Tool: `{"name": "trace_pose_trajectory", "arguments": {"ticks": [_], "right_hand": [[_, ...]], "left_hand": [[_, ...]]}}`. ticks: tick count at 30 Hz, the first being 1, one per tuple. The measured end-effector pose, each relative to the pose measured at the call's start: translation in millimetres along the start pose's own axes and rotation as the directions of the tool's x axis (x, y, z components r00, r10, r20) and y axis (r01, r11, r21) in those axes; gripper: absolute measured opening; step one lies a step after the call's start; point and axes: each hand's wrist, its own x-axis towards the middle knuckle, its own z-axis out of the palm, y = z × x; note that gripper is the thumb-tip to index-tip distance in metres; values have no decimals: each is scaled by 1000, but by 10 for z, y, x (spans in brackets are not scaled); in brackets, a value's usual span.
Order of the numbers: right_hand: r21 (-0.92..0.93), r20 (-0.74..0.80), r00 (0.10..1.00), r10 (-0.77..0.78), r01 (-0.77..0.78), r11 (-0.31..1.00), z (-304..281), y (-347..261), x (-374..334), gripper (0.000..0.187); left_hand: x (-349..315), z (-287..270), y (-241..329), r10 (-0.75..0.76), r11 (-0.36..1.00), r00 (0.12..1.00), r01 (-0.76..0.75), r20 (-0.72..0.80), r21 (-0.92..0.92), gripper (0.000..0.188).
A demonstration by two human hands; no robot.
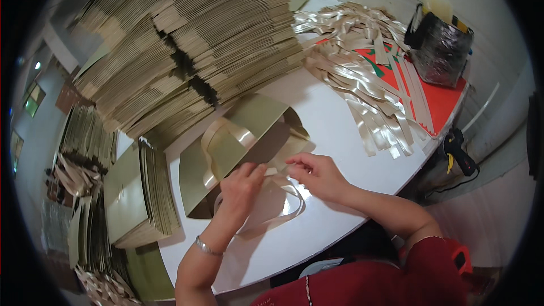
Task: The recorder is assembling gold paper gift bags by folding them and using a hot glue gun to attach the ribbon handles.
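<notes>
An olive-gold paper bag lies on its side on the white table, its mouth spread towards me. One cream satin ribbon loop arches over its far panel as a handle. A second cream ribbon curves in a loop at the near side of the mouth. My left hand is closed at the bag's opening, thumb and fingers pinched on this near ribbon. Just right of it, my right hand has its fingers curled and fingertips pinched by the ribbon's end; whatever is between them is too small to make out.
Tall stacks of flat olive bags rise behind the bag, with another pile at its left. Loose cream ribbons cover the back right, beside a plastic-wrapped box on a red sheet. A black glue gun hangs beyond the table's right edge.
</notes>
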Motion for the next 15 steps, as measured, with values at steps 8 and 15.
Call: {"name": "trace_pose_trajectory", "arguments": {"ticks": [8,15], "right_hand": [[-202,410,876,-252,357,912,130,-194,-155,17],[-249,679,594,-432,740,625,490,-490,113,35]], "left_hand": [[-335,-522,335,-112,935,985,149,131,-322,18],[-1084,-853,387,-292,-287,506,763,811,-579,18]]}}
